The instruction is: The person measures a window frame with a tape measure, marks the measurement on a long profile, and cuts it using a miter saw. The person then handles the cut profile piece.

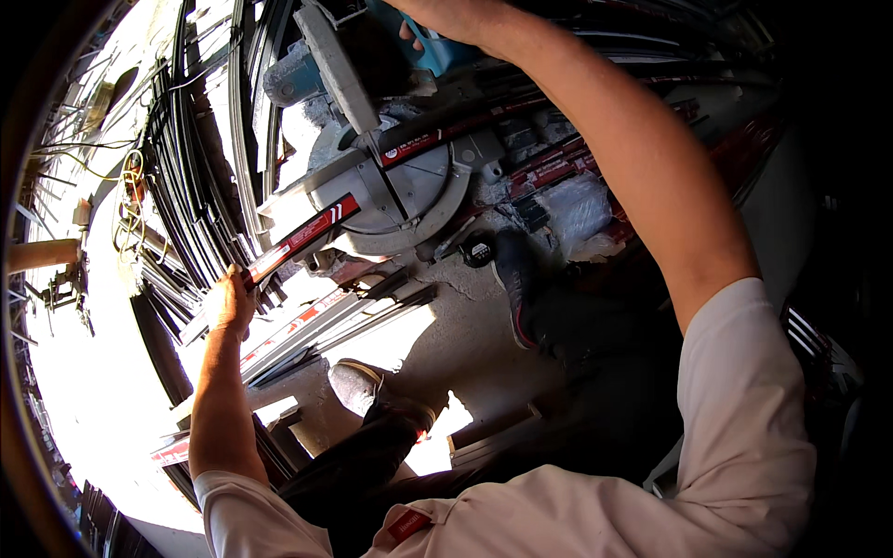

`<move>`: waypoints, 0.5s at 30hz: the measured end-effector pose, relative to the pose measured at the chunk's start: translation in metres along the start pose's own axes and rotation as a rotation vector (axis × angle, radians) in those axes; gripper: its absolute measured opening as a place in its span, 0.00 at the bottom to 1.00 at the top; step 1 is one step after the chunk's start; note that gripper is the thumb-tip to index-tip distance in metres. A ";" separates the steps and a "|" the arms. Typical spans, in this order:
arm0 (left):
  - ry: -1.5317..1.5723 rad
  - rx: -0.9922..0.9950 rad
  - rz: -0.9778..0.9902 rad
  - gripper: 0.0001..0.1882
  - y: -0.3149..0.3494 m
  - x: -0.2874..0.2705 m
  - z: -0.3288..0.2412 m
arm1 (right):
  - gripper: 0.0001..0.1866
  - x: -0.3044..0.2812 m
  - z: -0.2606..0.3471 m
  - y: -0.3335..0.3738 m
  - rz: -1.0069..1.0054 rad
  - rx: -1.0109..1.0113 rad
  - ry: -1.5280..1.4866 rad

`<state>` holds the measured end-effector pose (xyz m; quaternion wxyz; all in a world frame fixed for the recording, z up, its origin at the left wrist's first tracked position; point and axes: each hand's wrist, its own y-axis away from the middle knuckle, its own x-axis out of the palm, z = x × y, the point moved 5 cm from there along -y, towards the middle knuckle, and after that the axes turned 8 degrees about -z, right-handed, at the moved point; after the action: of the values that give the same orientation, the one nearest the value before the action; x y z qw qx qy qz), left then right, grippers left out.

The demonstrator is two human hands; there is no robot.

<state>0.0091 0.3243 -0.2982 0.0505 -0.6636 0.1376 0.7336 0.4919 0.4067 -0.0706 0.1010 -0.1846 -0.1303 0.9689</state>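
Note:
My left hand [230, 302] is closed round the end of a flat metal profile strip [312, 231] with dark and red film on its face. The strip's other end rests over the grey round turntable [423, 191] of a mitre saw. Up at the top edge, my right hand [456, 17] wraps round the saw's teal handle [445, 54]; part of that grip is cut off. The saw's grey guard [337, 70] stands raised behind the table. Across the slot lies another dark, red-labelled profile [465, 128], apart from and out of line with the held strip.
Long dark profiles [191, 167] lie in bundles at the left. Shorter offcuts [326, 325] lie on the ground near my shoe [355, 386]. Clear plastic wrap [575, 214] sits right of the saw. A yellow cable [132, 191] coils at the far left, in glaring sunlight.

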 end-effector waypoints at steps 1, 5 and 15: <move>0.006 0.016 -0.005 0.21 0.010 -0.007 0.004 | 0.29 0.003 -0.009 -0.013 0.005 -0.027 -0.059; 0.045 0.074 -0.009 0.19 0.041 -0.035 0.005 | 0.30 0.001 -0.003 -0.047 -0.107 -0.079 0.203; 0.202 0.047 -0.052 0.13 0.108 -0.148 -0.017 | 0.24 -0.017 0.008 -0.018 -0.017 -0.230 0.544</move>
<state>0.0143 0.2324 -0.1386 0.0710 -0.7363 0.1419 0.6577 0.5071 0.4176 -0.0526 0.1187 -0.4466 -0.2091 0.8618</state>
